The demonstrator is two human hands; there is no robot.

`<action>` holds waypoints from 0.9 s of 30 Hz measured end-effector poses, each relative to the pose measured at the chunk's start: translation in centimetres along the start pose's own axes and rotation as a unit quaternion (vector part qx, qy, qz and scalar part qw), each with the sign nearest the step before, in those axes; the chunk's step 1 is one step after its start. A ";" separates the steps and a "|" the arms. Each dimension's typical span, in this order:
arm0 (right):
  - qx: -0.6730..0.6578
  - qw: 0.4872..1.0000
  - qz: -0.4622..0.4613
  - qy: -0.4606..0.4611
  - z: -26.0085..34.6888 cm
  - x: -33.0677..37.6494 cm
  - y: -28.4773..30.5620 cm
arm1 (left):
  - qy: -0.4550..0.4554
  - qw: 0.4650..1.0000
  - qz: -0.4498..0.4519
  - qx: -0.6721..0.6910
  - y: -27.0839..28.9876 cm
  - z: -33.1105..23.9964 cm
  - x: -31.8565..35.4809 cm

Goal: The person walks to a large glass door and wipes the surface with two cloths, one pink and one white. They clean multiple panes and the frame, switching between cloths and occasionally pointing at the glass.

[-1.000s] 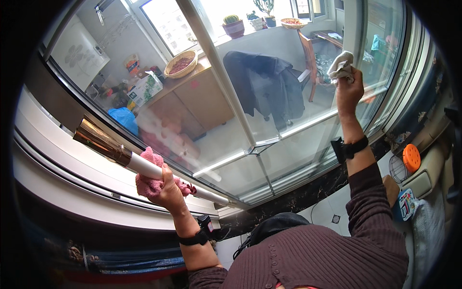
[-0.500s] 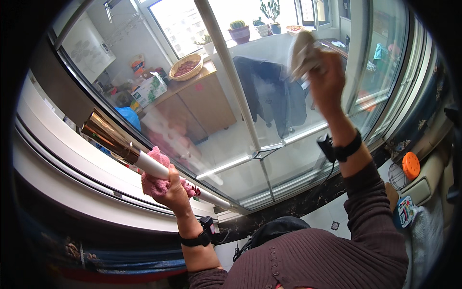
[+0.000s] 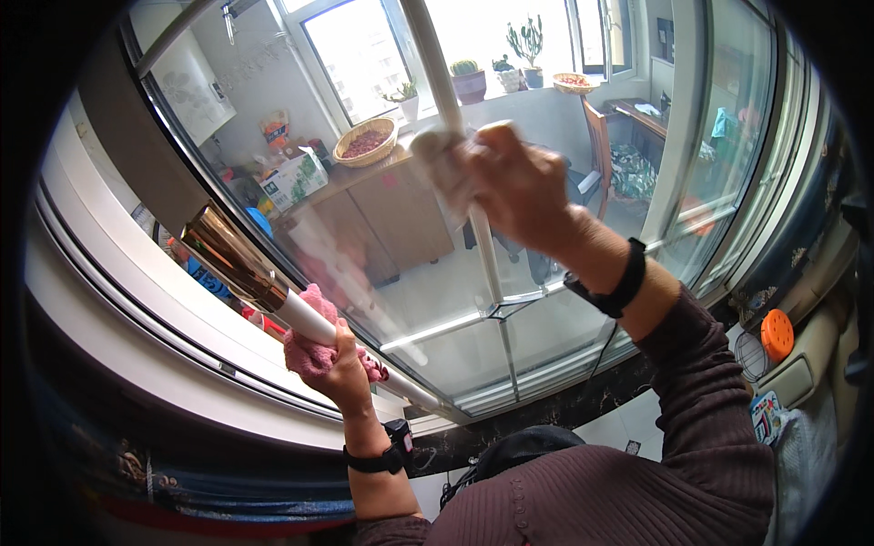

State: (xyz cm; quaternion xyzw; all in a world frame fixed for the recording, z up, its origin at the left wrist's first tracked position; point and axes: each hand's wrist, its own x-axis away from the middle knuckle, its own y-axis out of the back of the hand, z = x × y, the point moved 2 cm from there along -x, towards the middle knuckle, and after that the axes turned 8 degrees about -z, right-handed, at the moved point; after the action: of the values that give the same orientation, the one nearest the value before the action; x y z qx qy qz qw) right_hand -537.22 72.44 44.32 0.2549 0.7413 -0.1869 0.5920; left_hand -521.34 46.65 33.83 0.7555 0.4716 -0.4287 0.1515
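Note:
My left hand (image 3: 344,366) grips a white and gold door handle bar (image 3: 259,282) with a pink cloth (image 3: 308,350) wrapped around it. My right hand (image 3: 514,187) is raised high and presses a pale cloth (image 3: 442,159) against the glass door (image 3: 410,300), over its thin metal centre strip (image 3: 482,246). Both wrists carry black bands. My dark ribbed sleeves fill the lower right of the view.
Through the glass I see a wooden cabinet (image 3: 382,218) with a basket (image 3: 366,141), boxes, potted plants (image 3: 469,77) on a window sill and a chair. An orange lid (image 3: 777,335) and packets lie at the right. A dark marble threshold (image 3: 546,409) runs under the door.
My right hand with the pale cloth has swept leftward and down across the glass, from the upper right to the centre strip. The left hand stays on the handle bar.

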 end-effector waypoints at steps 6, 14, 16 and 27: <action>0.094 0.972 -0.188 -0.107 -10.3 -4.4 5.3 | 0.023 0.999 0.012 0.038 0.2 0.0 0.0; 0.123 0.980 -0.156 -0.012 -3.1 -7.6 -0.8 | 0.016 0.999 0.024 0.018 0.4 0.3 0.0; 0.086 0.990 -0.108 0.003 0.0 -7.6 -2.2 | -0.016 0.999 0.026 0.020 0.4 0.3 -0.1; -0.009 0.979 -0.197 0.053 -3.9 -10.2 0.4 | 0.061 0.998 0.011 0.027 0.5 0.0 0.1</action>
State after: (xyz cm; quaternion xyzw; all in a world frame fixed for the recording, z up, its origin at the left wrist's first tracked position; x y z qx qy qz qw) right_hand -538.32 73.49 55.12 0.1083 0.8092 -0.2795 0.5053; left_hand -520.92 46.45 33.65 0.7891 0.4601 -0.3927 0.1071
